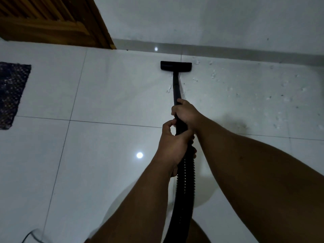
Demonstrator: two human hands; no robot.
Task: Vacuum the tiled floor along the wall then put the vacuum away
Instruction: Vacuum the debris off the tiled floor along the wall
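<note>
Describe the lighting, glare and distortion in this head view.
Head view: dim overall, with two small bright glare spots, one on the glossy floor tile and one on the skirting; wide-angle distortion bends the skirting line; the black vacuum head shows as a near silhouette; a soft shadow lies right of the right hand.

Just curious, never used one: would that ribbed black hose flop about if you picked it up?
Probably floppy: the ribbed hose curves away below the hands, unlike the straight wand above. It likely bends rather than kinks, given its ridges. The left hand and right hand grip near the stiff part, perhaps for control.
</note>
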